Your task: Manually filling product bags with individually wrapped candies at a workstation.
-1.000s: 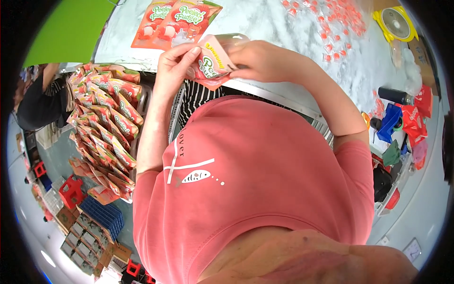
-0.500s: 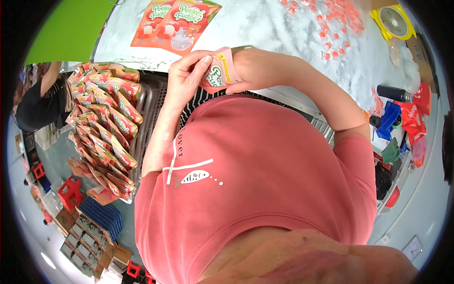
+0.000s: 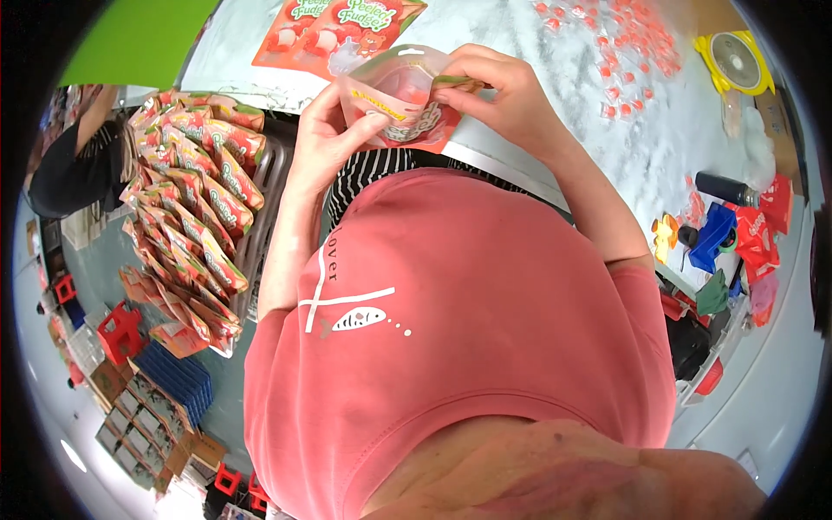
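The fingers of the left hand (image 3: 329, 139) are mostly hidden behind a red and pale-pink plastic pouch (image 3: 420, 127) with a see-through rear panel; only the thumb shows plainly, pressed on the printed front. That hand is closed on the pouch's left side. The right hand (image 3: 507, 91) is part-curled, thumb and fingertips pinching the pouch's right edge – the tips overlap the folded film, so their exact hold is hard to make out. The pouch is held up between both hands at the near edge of the white marbled tabletop (image 3: 494, 26), its mouth spread apart; I cannot tell whether anything lies inside.

Beyond it, two flat red printed pouches (image 3: 325, 52) overlap on the tabletop, both cut off by the upper edge of the view. The filled red-and-green pouches (image 3: 195, 199) standing in rows at the left cover one another – well over a dozen, not exactly countable. Dozens of small pink sweets in clear wrappers (image 3: 633, 52) lie scattered at the upper right, some touching. Near them are one round yellow-framed fan (image 3: 737, 62) and, farther down, one dark cylindrical bottle (image 3: 726, 188). At the far left, one other person's dark sleeve (image 3: 78, 173) is partly lost in the rim's shadow.
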`<move>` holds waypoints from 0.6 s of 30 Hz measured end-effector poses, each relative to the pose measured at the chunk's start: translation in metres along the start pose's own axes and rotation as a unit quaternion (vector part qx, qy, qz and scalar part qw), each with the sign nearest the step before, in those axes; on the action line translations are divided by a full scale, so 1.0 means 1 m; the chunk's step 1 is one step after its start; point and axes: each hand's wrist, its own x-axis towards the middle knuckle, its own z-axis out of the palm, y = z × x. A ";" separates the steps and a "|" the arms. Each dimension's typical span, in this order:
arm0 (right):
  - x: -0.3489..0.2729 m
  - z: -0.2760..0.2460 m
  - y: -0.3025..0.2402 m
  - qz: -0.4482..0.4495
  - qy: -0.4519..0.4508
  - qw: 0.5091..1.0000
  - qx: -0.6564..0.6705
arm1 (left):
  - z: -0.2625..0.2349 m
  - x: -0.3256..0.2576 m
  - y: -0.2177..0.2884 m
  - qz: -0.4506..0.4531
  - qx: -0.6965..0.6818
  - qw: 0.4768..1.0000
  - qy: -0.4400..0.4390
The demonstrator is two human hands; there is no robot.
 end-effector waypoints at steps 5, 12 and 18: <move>-0.003 0.001 -0.010 0.076 0.035 0.994 0.074 | 0.002 -0.002 0.001 -0.080 0.021 0.996 0.017; -0.003 0.005 0.001 0.195 -0.025 0.954 0.228 | 0.007 -0.006 -0.007 -0.034 -0.007 0.999 0.034; 0.012 0.008 0.005 0.086 -0.100 0.991 0.031 | 0.013 -0.001 -0.004 -0.052 0.082 0.995 -0.006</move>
